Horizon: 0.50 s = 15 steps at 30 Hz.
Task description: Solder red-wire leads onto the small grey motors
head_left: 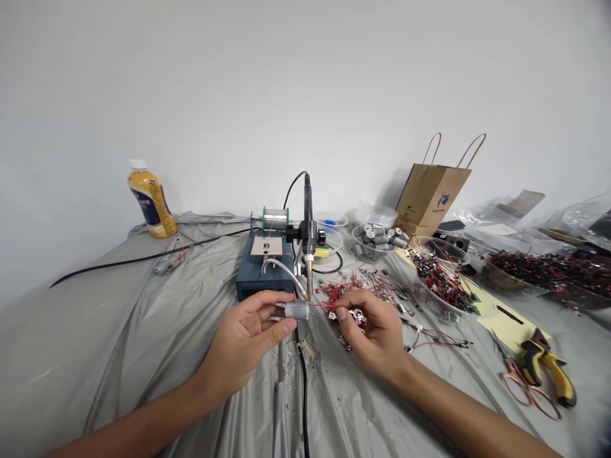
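**Grey cylinder (296, 310) and red wire (317, 305) beside the soldering iron (308, 207)**

The cylinder, dull-sided with faint print, lies level between thumb and fingers of the left hand (258, 331), its right end just beside the iron's tip. The thin wire runs roughly level from the pinched fingertips of the right hand (367, 327) toward that end; whether they touch cannot be told. The iron stands nearly upright, dark handle uppermost, metal shaft pointing down.

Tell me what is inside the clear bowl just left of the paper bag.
Grey cylinders are heaped in the clear bowl, much like the single cylinder in the left hand. The upper ones cover whatever lies beneath.
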Available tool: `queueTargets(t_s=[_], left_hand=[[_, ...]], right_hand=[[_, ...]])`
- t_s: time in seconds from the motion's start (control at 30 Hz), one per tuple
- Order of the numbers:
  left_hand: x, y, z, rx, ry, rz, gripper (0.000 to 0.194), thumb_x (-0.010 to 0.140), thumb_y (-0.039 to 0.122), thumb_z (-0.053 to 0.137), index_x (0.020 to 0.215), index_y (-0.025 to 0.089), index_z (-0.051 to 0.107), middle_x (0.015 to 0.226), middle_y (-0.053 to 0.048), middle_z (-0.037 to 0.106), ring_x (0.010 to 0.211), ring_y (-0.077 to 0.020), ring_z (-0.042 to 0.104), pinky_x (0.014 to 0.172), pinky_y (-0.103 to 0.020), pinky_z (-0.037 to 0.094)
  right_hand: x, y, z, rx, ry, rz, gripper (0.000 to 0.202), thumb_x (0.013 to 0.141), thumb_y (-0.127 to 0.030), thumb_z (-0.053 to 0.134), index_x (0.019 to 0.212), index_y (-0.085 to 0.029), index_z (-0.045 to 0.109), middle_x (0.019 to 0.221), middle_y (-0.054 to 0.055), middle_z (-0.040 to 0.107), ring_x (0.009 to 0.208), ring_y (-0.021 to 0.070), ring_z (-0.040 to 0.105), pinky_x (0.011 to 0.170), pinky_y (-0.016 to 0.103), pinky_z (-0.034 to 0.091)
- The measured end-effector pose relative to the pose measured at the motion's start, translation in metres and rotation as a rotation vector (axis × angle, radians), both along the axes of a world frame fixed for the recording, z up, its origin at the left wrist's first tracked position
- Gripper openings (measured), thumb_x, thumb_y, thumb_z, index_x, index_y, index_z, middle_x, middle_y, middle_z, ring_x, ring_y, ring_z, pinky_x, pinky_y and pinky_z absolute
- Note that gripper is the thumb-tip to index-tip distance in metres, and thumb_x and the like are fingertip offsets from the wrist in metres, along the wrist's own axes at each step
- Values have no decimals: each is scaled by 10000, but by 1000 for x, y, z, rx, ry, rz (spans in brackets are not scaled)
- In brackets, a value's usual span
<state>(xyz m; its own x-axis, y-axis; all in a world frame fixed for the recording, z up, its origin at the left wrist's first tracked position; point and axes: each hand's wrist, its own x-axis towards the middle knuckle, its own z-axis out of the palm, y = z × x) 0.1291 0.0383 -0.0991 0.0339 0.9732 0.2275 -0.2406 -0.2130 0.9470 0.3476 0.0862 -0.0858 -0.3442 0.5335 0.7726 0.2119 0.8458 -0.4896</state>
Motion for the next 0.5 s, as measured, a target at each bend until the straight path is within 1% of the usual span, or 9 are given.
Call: queueTargets(t_s=[0.3, 0.5], left_hand=[[0, -1, 4, 9, -5, 27, 263, 804, 215, 817, 1050, 218, 725, 981, -23, 784, 929, -126, 714, 823, -198, 566], [0, -1, 5, 18, 3, 32, 260, 799, 196, 817, 1043, 209, 727, 977, -26, 781, 920, -132, 713, 810, -206, 567]], right_hand=[[0, -1, 1, 8, 1, -19, 97, 900, -98, 567, 900, -195, 569, 733, -19, 597, 639, 82, 549, 584, 193, 421], [-1, -1, 0, 13, -1, -11, 87, 896, -100, 565, 888, -186, 570, 722, -12, 591, 623, 87, 532, 571, 203, 417]])
